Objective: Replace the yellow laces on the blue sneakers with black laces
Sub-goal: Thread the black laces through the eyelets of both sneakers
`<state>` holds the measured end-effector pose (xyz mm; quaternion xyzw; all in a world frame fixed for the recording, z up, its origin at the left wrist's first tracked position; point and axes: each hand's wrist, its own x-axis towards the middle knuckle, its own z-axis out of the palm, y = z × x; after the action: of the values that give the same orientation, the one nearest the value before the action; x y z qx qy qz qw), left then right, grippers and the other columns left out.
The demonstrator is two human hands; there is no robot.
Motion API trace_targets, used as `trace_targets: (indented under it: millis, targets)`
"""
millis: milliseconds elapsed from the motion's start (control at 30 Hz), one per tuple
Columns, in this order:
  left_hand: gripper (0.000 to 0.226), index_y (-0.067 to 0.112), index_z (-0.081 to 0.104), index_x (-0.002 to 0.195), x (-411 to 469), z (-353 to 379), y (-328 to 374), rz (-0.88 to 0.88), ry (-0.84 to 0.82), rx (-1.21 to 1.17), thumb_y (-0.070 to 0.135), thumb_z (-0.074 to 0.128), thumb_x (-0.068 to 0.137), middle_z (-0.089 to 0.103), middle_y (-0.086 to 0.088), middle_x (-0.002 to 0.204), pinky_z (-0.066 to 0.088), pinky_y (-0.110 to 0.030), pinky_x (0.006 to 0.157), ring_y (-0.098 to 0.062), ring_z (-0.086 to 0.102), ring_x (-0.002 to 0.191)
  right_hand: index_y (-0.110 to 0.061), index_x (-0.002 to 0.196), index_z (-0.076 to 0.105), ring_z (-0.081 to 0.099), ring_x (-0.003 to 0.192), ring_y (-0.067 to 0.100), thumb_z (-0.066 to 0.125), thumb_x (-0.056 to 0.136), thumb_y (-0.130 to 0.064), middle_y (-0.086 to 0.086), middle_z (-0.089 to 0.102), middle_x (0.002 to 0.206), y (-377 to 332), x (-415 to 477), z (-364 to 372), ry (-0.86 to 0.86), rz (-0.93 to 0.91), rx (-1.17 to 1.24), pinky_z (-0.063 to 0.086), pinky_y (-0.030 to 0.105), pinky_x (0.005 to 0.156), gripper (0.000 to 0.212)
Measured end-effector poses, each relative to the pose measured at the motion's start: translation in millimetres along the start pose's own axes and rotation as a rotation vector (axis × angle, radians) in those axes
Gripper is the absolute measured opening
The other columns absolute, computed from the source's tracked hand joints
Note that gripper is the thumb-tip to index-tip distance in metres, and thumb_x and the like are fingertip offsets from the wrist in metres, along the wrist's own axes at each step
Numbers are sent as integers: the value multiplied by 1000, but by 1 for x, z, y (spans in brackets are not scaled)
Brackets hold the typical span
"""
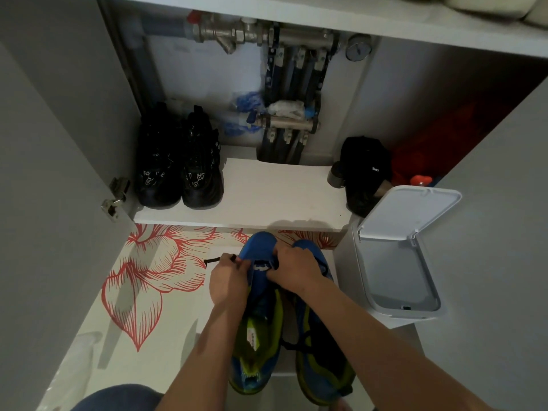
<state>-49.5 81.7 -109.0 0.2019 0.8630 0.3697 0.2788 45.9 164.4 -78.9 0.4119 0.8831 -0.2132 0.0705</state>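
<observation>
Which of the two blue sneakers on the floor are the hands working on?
The left blue sneaker: left hand and right hand meet at its toe end, the left pinching a black lace. The right blue sneaker beside it shows black lacing.

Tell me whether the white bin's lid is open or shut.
Open. The lid of the white bin is swung up and back, leaving the inside exposed.

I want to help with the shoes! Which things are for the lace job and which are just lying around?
For the job: blue sneakers, black lace, left hand, right hand.
Just lying about: black sneakers, white bin, black cap, pipes.
</observation>
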Motion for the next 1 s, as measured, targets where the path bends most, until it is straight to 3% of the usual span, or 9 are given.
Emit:
trace_targets:
  millis: [200, 300, 400, 500, 600, 700, 767, 833, 1000]
  targets:
    - [25, -1, 64, 99, 5, -2, 1, 51, 65, 176, 22, 53, 95, 66, -19, 93, 36, -27, 62, -31, 61, 85, -13, 97, 47, 56, 93, 28, 59, 85, -27, 11, 61, 102, 0, -3, -1, -23, -22, -30, 35, 33, 81, 22]
    - [24, -2, 64, 99, 1, 0, -2, 120, 121, 131, 16, 49, 96, 64, -20, 96, 42, -36, 74, -34, 58, 92, -14, 97, 47, 55, 94, 28, 59, 84, -26, 10, 62, 102, 1, -4, 2, -7, -15, -52, 34, 34, 89, 21]
    - [29, 0, 61, 113, 3, -1, 2, -149, 137, -153, 18, 46, 98, 58, -22, 115, 46, -41, 93, -37, 56, 104, -12, 104, 55, 55, 96, 27, 60, 83, -28, 8, 63, 101, 3, -4, 3, 9, 4, -37, 32, 34, 92, 27]
    - [35, -4, 53, 123, 6, -2, 7, -365, 126, -262, 19, 38, 101, 46, -25, 127, 41, -40, 96, -41, 51, 111, -13, 104, 62, 54, 96, 25, 60, 82, -32, 7, 64, 99, 3, -3, 3, -3, 1, -45, 31, 34, 93, 28]
    - [25, -4, 52, 114, 1, -3, 9, -303, 119, -320, 10, 36, 101, 55, -22, 108, 38, -36, 82, -34, 52, 100, -12, 85, 62, 50, 92, 22, 60, 82, -31, 5, 61, 86, 3, -2, 6, 20, -18, -3, 31, 33, 94, 19]
    - [15, 9, 43, 89, -4, -2, 10, -251, 73, -323, 0, 35, 98, 48, -8, 86, 32, -31, 76, -21, 44, 88, -16, 60, 48, 48, 80, 20, 53, 89, -31, 1, 51, 66, 7, 6, 8, 34, 25, 112, 31, 30, 83, 33]
    - [11, 9, 39, 93, -2, -2, 9, -242, 74, -309, 0, 35, 97, 47, -8, 87, 34, -32, 76, -21, 44, 89, -12, 75, 65, 53, 93, 21, 52, 92, -32, 3, 63, 82, 12, 12, 7, -17, 99, 208, 29, 32, 86, 29]
    - [9, 9, 41, 99, -1, -2, 8, -228, 67, -286, 2, 35, 97, 50, -8, 86, 39, -34, 75, -24, 49, 88, -14, 95, 70, 51, 108, 24, 52, 92, -28, 5, 66, 104, 17, 16, 8, -41, 130, 217, 27, 36, 95, 23]
    - [25, 11, 59, 113, 2, -2, 5, -33, -9, -109, 9, 49, 91, 63, -17, 101, 54, -43, 77, -34, 62, 90, -21, 93, 72, 51, 111, 26, 50, 87, -22, 3, 68, 104, 22, 20, 12, -9, 143, 173, 24, 37, 99, 23]
